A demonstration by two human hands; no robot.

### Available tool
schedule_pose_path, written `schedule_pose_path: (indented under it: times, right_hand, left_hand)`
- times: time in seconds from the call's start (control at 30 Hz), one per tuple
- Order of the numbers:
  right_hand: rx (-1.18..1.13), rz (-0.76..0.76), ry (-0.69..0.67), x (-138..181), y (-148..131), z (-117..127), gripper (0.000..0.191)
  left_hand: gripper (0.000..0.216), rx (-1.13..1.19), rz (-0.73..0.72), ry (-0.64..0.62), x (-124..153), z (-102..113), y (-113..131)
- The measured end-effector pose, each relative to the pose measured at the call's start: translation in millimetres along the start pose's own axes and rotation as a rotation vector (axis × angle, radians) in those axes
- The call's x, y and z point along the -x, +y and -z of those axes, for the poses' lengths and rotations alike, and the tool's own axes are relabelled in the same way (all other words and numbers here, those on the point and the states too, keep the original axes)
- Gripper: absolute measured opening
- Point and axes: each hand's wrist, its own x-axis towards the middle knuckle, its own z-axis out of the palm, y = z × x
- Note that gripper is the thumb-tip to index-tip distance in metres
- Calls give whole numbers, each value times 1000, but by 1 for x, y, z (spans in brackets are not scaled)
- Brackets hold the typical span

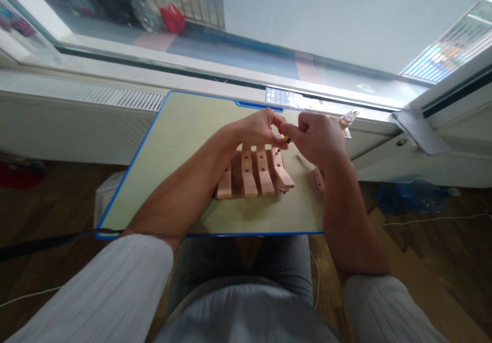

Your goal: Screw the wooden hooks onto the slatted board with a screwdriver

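In the head view, my right hand (321, 135) is closed round a screwdriver; only a bit of its yellow-and-black handle (287, 139) shows below the thumb. Its shaft slants down toward a hole in the rightmost slat of a small wooden slatted piece (249, 171). Several pale curved slats make up that piece, with dark holes or screws along them. My left hand (263, 127) arches over the far end of the slats, thumb and fingers bent in close to the screwdriver. What those fingers grip is hidden. My forearm covers part of the left slats.
The work lies on a pale green blue-rimmed tabletop (154, 143). A pinkish holed strip (319, 179) lies by my right wrist. At the back edge are a clear compartment box (282, 97) and a clear bottle-like object (348, 119). The window and radiator (77, 122) stand beyond.
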Motion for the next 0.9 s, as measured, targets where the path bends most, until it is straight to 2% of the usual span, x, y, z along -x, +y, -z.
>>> schedule_pose_path:
  times: [0.07, 0.13, 0.23, 0.33, 0.47, 0.57, 0.73, 0.9]
  right_hand:
    - [-11, -14, 14, 1, 2, 1, 50]
    - [-85, 19, 8, 3, 7, 3, 43]
    - [-256, 126, -115, 6, 15, 6, 34]
    - [-265, 157, -175, 7, 21, 7, 26]
    - [-171, 101, -130, 8, 19, 4, 24]
    - [-110, 68, -54, 9, 14, 1, 31]
    - [-43, 27, 15, 9, 13, -11, 44]
    - [-43, -6, 70, 7, 12, -19, 51]
  left_hand:
    - [27, 32, 0, -23, 0, 2, -1]
    - [25, 47, -19, -58, 0, 3, -2]
    - [25, 50, -56, -106, 0, 4, -2]
    - [25, 28, -72, -115, 0, 5, -2]
    - [32, -44, -4, -40, 1, 3, -2]
    - [40, -52, 44, 9, 0, 1, -3]
    - [28, 11, 20, -1, -1, -3, -7]
    - [28, 62, -1, 7, 1, -5, -8]
